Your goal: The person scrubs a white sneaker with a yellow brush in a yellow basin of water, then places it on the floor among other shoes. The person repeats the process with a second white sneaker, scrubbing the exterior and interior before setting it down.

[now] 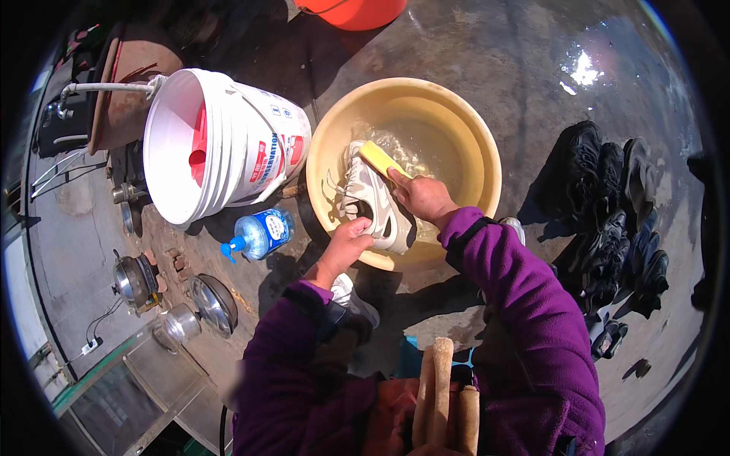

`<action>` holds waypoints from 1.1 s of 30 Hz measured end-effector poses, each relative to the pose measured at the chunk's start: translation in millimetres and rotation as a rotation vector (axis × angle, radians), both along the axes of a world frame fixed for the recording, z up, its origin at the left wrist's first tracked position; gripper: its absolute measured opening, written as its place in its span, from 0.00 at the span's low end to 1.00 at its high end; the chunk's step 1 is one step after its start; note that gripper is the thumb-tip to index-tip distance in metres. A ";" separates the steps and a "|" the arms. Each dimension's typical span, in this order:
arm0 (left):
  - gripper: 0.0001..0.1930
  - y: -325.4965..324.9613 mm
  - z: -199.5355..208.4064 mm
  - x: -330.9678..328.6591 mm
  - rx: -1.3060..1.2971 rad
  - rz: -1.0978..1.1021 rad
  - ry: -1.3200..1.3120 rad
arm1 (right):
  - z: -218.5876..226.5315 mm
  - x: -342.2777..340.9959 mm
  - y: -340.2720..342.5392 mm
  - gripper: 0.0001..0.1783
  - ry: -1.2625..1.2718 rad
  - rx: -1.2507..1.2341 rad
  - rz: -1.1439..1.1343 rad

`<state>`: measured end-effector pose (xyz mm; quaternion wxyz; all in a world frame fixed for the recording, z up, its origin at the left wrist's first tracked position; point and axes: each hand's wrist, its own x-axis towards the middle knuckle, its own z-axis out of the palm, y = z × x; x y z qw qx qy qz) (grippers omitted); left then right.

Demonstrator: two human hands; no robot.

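Observation:
A light-coloured sneaker (363, 186) with loose laces is tilted in a yellow basin (480, 125) that holds water. My left hand (344, 247) grips the shoe at its heel end, thumb pressed on the collar. In my right hand (424, 196) is a yellow scrub brush (380, 158), laid against the shoe's side near the toe; its bristles are hidden beneath it. The water beyond the shoe looks rippled. Left of the basin, a blue pump bottle (262, 233) lies or leans on the ground.
A white bucket (228, 144) with a red thing inside stands at the left under a pipe. Several dark shoes (608, 220) are lined up at the right. An orange bucket (353, 11) is at the far edge. Metal pots (137, 281) sit at lower left.

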<state>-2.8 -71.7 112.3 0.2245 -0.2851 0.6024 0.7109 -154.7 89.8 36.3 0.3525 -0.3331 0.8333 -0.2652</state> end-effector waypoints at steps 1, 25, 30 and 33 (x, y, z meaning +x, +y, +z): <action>0.14 -0.8 -0.4 -2.8 -0.001 -0.048 0.006 | -5.1 -8.1 -3.0 0.26 0.039 0.014 -0.033; 0.19 26.6 -55.4 -69.0 -1.358 -0.387 0.431 | 26.7 -15.8 95.5 0.32 -0.393 -0.252 -0.362; 0.10 27.1 -47.0 -95.1 -1.230 -0.508 0.318 | 86.8 -39.3 124.3 0.30 -0.615 -0.090 -0.022; 0.11 29.6 -48.7 -109.2 -1.156 -0.505 0.252 | 91.6 -37.5 110.5 0.29 -0.399 0.135 0.179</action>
